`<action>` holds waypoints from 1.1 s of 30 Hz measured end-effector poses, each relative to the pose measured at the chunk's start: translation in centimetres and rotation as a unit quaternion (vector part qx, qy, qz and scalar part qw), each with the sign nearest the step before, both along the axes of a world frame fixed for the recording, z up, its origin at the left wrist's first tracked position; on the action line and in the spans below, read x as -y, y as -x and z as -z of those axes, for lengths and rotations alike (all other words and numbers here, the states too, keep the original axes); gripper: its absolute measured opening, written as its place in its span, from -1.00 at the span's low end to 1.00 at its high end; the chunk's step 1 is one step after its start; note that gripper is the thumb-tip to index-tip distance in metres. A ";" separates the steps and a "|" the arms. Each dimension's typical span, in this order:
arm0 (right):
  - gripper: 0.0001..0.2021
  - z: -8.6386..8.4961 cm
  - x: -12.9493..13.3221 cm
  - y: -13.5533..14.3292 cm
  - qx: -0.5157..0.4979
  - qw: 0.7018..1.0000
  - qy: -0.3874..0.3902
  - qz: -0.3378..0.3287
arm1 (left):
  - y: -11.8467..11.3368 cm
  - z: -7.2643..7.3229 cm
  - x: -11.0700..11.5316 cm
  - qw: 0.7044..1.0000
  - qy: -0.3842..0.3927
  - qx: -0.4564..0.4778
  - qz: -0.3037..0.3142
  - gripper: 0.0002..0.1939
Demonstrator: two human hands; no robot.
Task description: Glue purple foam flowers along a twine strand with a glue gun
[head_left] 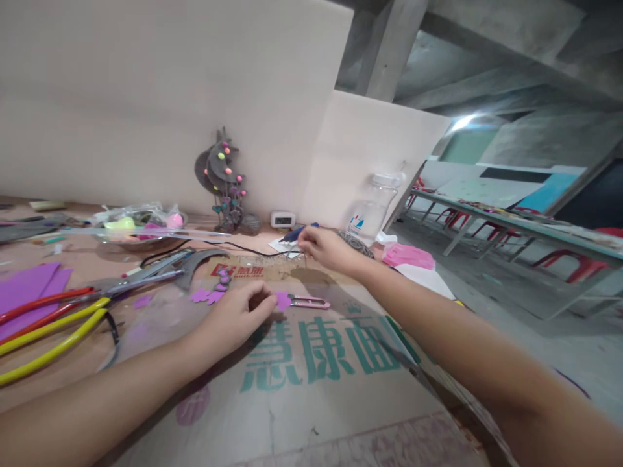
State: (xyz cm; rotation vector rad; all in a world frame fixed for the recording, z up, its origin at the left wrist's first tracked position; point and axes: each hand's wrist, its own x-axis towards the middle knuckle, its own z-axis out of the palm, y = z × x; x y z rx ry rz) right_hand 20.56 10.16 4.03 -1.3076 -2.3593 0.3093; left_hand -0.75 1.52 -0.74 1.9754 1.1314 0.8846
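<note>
My left hand point(242, 309) rests low over the printed cardboard point(324, 395) with its thumb and fingers curled together. At its fingertips shows a small purple piece point(283, 300), seemingly pinched there. Pink-handled thread snips point(311, 302) lie just right of that piece. Purple flower-shaped cutouts point(208, 296) and a little stack of purple bits point(223, 280) sit behind the left hand. Farther back, my right hand point(324, 250) is raised, thumb and fingertips pinched together. A thin strand seems to hang from them, too fine to name. Behind it lies a dark blue tool point(299, 233), partly hidden.
Red-handled scissors point(80, 293) and yellow-handled pliers point(63, 337) lie left, near purple sheets point(34, 288). At the back stand a grey moon-shaped decoration point(221, 172), a small digital clock point(283, 220) and a clear bottle point(372, 206). A pink cloth point(409, 255) lies right.
</note>
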 end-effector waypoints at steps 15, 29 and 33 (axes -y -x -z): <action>-0.96 -8.1 -2.1 -6.8 -0.197 0.946 -0.148 0.213 | -0.1 0.2 -0.1 0.999 0.029 0.015 0.007 -0.75; -0.85 -8.8 -2.6 -15.8 -0.027 0.878 -0.283 0.386 | 0.2 0.4 -0.2 0.999 0.034 -0.022 0.001 -0.72; -0.77 -7.1 -1.6 -17.1 0.094 0.888 -0.210 0.399 | 0.2 0.4 -0.1 0.999 0.028 -0.040 -0.001 -0.71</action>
